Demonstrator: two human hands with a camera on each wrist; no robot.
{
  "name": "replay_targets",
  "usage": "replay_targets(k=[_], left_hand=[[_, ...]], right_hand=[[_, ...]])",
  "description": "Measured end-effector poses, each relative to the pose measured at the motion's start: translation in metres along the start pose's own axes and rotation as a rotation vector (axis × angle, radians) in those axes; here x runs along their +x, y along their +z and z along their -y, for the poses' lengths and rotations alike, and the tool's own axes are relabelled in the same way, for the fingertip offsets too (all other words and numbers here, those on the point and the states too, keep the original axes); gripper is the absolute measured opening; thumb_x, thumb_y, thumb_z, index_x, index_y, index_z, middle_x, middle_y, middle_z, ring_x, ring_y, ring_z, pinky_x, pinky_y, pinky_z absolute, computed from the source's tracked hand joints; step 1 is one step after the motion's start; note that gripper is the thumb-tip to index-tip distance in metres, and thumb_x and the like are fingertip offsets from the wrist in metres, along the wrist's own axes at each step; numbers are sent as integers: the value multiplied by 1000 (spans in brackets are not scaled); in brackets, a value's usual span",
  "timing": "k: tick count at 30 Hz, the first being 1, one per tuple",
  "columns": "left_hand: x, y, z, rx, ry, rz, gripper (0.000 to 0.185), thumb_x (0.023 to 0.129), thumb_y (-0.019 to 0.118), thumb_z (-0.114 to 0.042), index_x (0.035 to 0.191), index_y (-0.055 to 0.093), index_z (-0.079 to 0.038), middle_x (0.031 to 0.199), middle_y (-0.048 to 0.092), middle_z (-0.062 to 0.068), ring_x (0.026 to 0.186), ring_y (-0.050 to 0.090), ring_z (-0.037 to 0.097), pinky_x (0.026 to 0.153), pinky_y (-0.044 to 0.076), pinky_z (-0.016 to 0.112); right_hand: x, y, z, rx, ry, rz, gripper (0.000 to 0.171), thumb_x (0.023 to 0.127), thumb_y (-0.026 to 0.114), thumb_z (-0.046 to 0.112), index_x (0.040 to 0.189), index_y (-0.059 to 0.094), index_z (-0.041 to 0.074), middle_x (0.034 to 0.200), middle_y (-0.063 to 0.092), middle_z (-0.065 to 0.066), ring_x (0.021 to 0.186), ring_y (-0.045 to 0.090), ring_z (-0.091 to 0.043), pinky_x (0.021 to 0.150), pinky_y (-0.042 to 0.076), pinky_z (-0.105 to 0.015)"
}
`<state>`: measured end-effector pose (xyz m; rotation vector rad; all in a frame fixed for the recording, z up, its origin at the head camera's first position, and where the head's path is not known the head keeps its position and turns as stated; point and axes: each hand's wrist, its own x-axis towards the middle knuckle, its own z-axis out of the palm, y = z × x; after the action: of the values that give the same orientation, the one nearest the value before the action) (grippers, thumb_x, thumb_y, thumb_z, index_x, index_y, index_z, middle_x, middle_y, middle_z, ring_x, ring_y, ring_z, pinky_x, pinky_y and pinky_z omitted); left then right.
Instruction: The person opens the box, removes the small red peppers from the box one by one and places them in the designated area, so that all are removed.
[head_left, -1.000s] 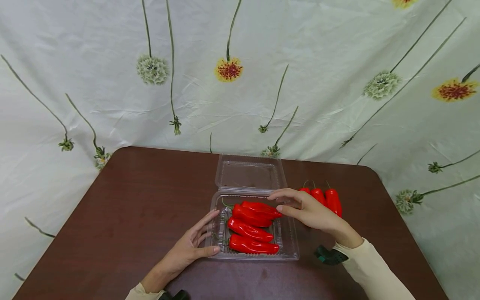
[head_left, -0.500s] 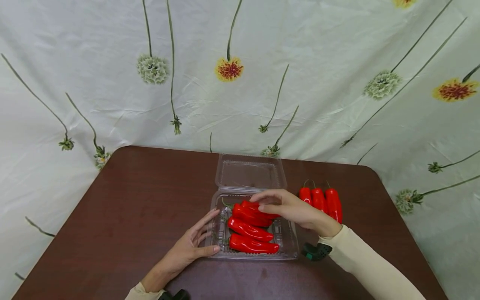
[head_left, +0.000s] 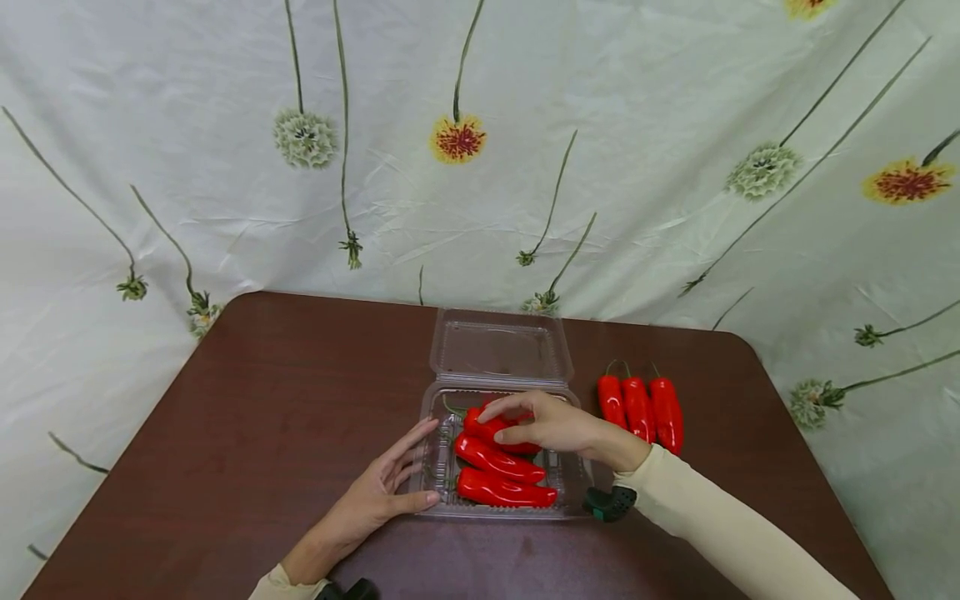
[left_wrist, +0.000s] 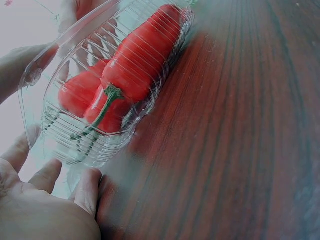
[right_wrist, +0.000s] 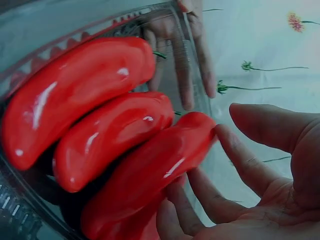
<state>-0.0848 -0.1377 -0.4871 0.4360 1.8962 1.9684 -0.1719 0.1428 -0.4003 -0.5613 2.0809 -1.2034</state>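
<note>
A clear plastic clamshell container (head_left: 577, 500) lies on the table, its lid (head_left: 501, 348) folded back. Several glossy red chili peppers with green stems, such as the front pepper (head_left: 504, 488), lie side by side in it. My left hand (head_left: 367, 500) rests along the container's left side, fingers spread; in the left wrist view its fingertips (left_wrist: 89, 176) are right at the wall. My right hand (head_left: 555, 429) is over the back peppers. In the right wrist view its fingers touch one chili pepper (right_wrist: 155, 172), with the thumb held apart from it. Another pepper is partly hidden beneath.
Three more red chili peppers (head_left: 639, 408) lie in a row on the brown table (head_left: 337, 375), right of the container. Behind the table's far edge hangs a pale cloth (head_left: 637, 108) printed with flowers.
My right hand has moved left and slightly toward me, from the container's right rim to over the back peppers, uncovering the three peppers on the table. My left hand has stayed in place.
</note>
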Motion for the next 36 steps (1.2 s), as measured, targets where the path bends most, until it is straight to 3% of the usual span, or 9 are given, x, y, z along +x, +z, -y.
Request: replay_targets(k=[5, 12, 17, 22, 30, 36], left_hand=[[0, 0, 0, -3, -19, -8, 86, 92, 72, -6, 161, 23, -21, 169, 7, 1, 150, 18, 38, 106, 30, 8], [2, 0, 0, -4, -21, -11, 87, 91, 72, -5, 161, 23, -21, 169, 7, 1, 150, 19, 37, 107, 31, 9], [2, 0, -1, -6, -31, -10, 87, 92, 72, -6, 161, 22, -22, 169, 5, 0, 150, 19, 36, 106, 31, 8], [1, 0, 0, -7, -54, -8, 87, 93, 71, -7, 161, 21, -25, 169, 5, -2, 151, 17, 35, 105, 30, 7], [0, 1, 2, -10, -68, -8, 86, 92, 72, -8, 161, 23, -27, 169, 7, -3, 151, 19, 34, 106, 31, 8], [2, 1, 2, -6, -15, -6, 87, 92, 71, -5, 161, 22, -22, 169, 7, 0, 150, 20, 36, 106, 31, 8]], right_hand=[[3, 2, -2, 19, 0, 23, 32, 95, 69, 16, 126, 70, 19, 128, 64, -4, 107, 58, -24, 82, 53, -32], [6, 4, 0, -106, -39, 57, 36, 94, 68, 12, 130, 69, 20, 147, 51, -8, 136, 43, -29, 106, 46, -48], [7, 5, 0, -200, -60, 66, 41, 94, 68, 11, 133, 67, 20, 149, 47, -10, 137, 41, -31, 108, 44, -51], [8, 7, -2, -190, -62, 56, 43, 93, 69, 9, 134, 66, 20, 147, 49, -9, 135, 42, -30, 109, 44, -52], [4, 6, -3, -114, -46, 6, 46, 90, 72, 6, 132, 67, 21, 144, 53, -8, 127, 50, -28, 104, 49, -47], [3, 2, 3, -2, -7, 0, 47, 90, 70, 0, 132, 67, 21, 140, 53, -9, 111, 58, -29, 80, 59, -39]])
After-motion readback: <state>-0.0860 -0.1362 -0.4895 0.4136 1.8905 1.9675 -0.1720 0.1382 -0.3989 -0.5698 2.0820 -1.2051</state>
